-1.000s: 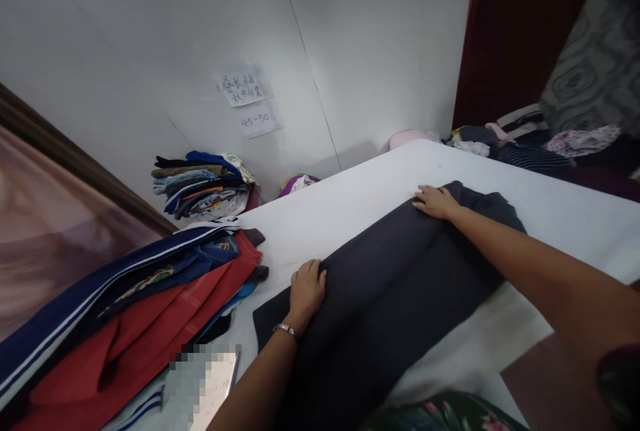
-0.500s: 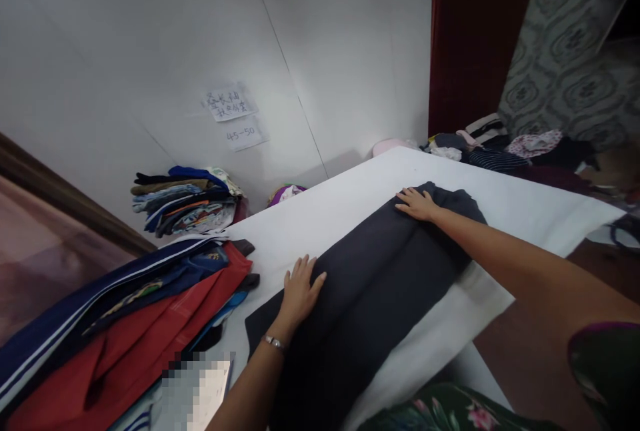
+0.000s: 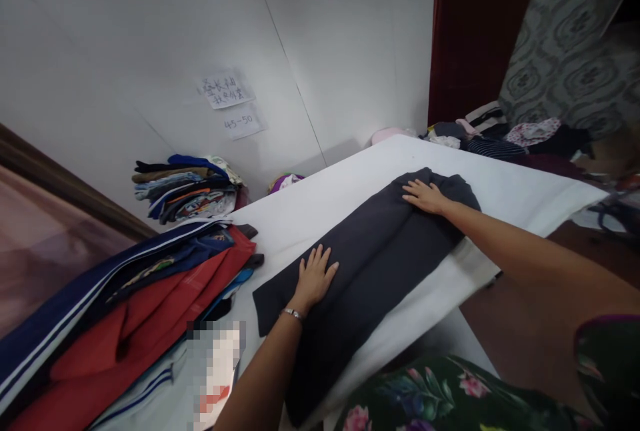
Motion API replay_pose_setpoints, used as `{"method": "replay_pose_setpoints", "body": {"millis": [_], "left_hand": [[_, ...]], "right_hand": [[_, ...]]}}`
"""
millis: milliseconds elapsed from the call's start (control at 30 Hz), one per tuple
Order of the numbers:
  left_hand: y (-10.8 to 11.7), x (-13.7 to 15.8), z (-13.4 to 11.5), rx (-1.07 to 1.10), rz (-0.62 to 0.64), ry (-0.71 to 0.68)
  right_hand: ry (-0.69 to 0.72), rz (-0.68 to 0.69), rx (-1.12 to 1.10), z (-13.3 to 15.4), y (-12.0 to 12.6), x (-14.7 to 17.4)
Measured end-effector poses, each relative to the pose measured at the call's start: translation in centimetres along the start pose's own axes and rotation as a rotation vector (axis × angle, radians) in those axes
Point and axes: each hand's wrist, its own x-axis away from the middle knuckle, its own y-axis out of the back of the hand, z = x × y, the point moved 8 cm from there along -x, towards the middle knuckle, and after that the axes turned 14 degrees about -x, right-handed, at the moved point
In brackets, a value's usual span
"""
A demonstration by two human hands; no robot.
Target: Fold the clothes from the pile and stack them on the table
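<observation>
Dim light; soft glow on wall [image 3: 350, 44]; pixelated patch [image 3: 215, 367] lower left.

The left hand [image 3: 315, 279] lay palm down, fingers spread, its thumb angled out toward the right hand [image 3: 425, 196]. Well apart and farther forward, the right hand lay flat too, fingers fanned. The left forearm [image 3: 267, 374] and right forearm [image 3: 520, 254] stretched back behind their hands.

There is room to pass over the bare strip of white table [image 3: 345, 191] behind the dark cloth [image 3: 380, 264]. On the left, a heap of clothes [image 3: 165, 317] blocks the way. Farther back stands the wall [image 3: 350, 51].
</observation>
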Motion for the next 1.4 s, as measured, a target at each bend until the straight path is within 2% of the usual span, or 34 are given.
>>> {"method": "replay_pose_setpoints", "body": {"millis": [133,267,400,500,567,633,733,833,967,1167,1300,1400], "left_hand": [[-0.3,-0.2,-0.2,0.011,-0.007,0.0],[0.1,-0.4,-0.1,0.027,-0.012,0.0],[2.5,0.9,0.0,0.054,-0.136,0.02],[3.9,3.7,-1.6,0.065,-0.235,-0.059],[3.7,5.9,-3.3,0.074,-0.231,-0.16],[3.0,7.6,-4.7,0.077,-0.212,-0.223],[2.2,8.8,-5.6,0.068,-0.207,-0.226],[2.2,8.9,-5.8,0.077,-0.182,-0.225],[2.5,9.0,-6.1,0.084,-0.137,-0.234],[2.5,9.6,-6.8,0.028,-0.2,-0.241],[2.5,9.7,-6.9,-0.018,-0.251,-0.24],[2.5,9.7,-6.9,-0.039,-0.259,-0.242]], "right_hand": [[0.134,-0.048,0.02,0.2,-0.6,4.1],[0.118,-0.036,-0.08,-0.8,-1.7,6.0],[0.187,-0.275,-0.257,-2.1,2.0,7.0],[0.226,-0.382,-0.266,-4.2,4.7,8.9],[0.245,-0.339,-0.261,-5.5,5.1,10.3],[0.274,-0.236,-0.256,-6.1,4.4,11.5],[0.294,-0.064,-0.189,-6.0,2.4,12.4],[0.253,0.014,-0.061,-5.9,1.2,12.3],[0.259,-0.024,0.044,-6.0,1.4,11.6],[0.341,-0.189,-0.001,-6.0,1.8,10.9],[0.327,-0.131,0.092,-6.0,0.1,11.1],[0.329,-0.142,0.154,-6.0,0.0,11.7]]}}
